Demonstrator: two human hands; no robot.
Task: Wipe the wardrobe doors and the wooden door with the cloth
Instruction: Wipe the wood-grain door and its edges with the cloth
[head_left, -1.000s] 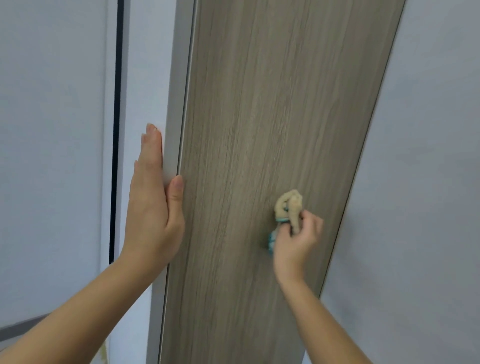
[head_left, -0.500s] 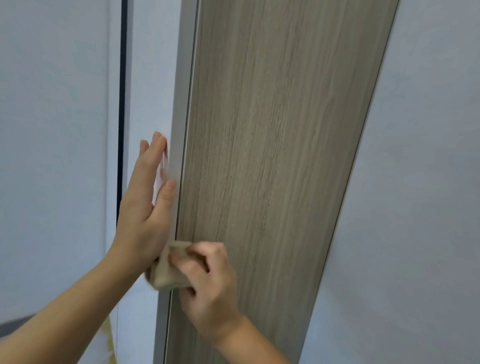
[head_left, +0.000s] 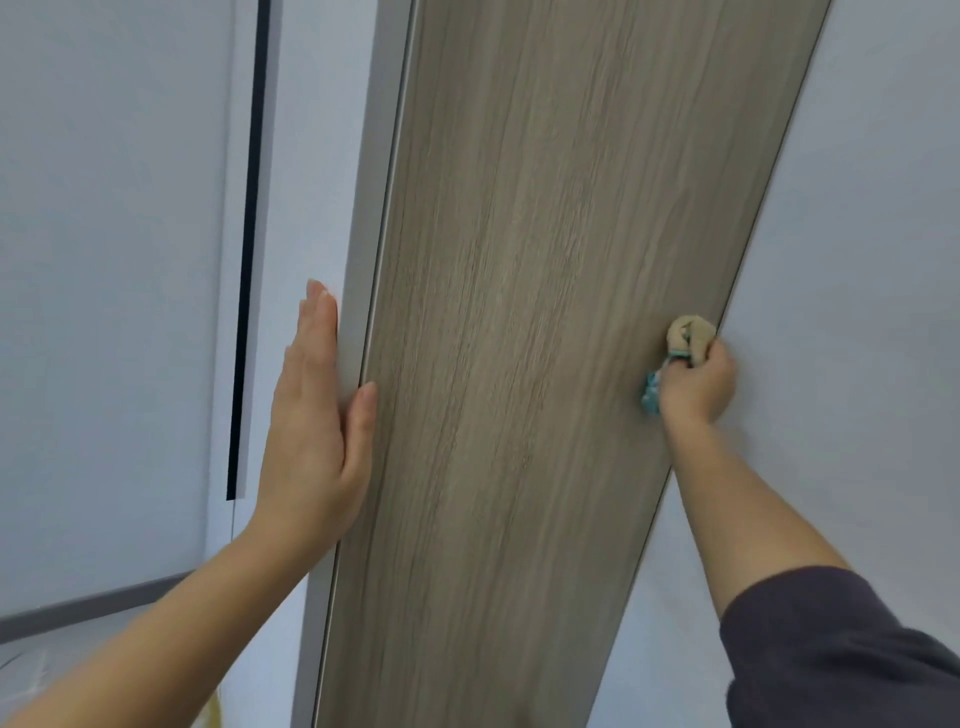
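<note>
A tall wood-grain door panel fills the middle of the head view, leaning from lower left to upper right. My right hand grips a bunched beige cloth with a teal edge and holds it against the panel's right edge. My left hand lies flat with straight fingers on the pale grey edge strip at the panel's left side, thumb on the wood face.
Pale grey wardrobe surfaces stand to the left, split by a dark vertical gap. A plain light wall or panel is on the right. A grey ledge runs at lower left.
My right hand swept the cloth from the panel's left edge near my left hand across to its right edge. My left hand flattened and stayed on the left edge strip.
</note>
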